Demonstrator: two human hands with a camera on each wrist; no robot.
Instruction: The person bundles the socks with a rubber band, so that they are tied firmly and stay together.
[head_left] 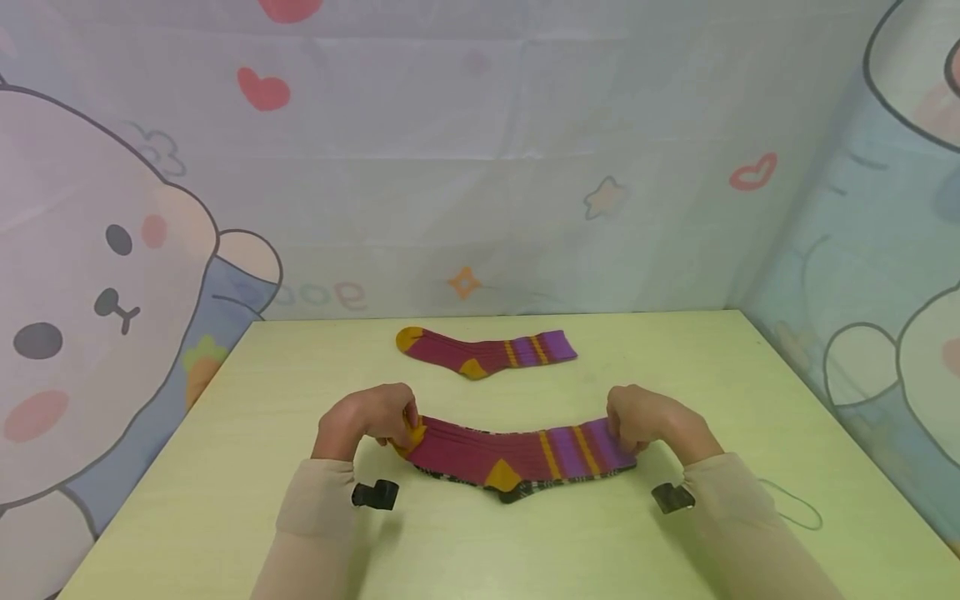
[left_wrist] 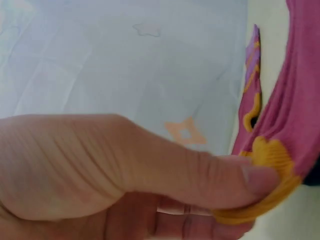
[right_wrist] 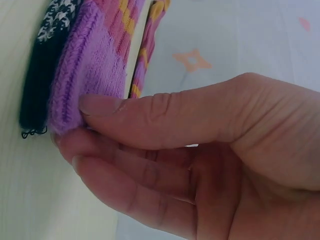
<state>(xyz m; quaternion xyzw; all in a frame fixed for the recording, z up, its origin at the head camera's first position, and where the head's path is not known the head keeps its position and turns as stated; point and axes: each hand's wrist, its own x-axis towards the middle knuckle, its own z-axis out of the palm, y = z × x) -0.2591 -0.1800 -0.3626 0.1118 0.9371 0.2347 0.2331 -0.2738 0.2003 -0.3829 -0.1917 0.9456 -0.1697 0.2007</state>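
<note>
A magenta sock point(head_left: 480, 454) with yellow heel and purple cuff lies over a dark patterned sock point(head_left: 517, 493), whose edge shows along the near side. My left hand point(head_left: 378, 414) pinches the yellow toe point(left_wrist: 280, 157) between thumb and fingers. At the other end my right hand point(head_left: 645, 419) pinches the purple cuff point(right_wrist: 75, 75); beside it in the right wrist view is the dark sock's cuff point(right_wrist: 42, 85), outside the grip. Farther back a matching magenta sock point(head_left: 487, 354) lies flat, toe to the left.
The pale yellow-green table point(head_left: 187, 500) ends at a printed cloth backdrop point(head_left: 450, 208). A thin green loop point(head_left: 802, 508) lies on the table to the right of my right sleeve. Small black devices point(head_left: 377, 495) are on both wrists.
</note>
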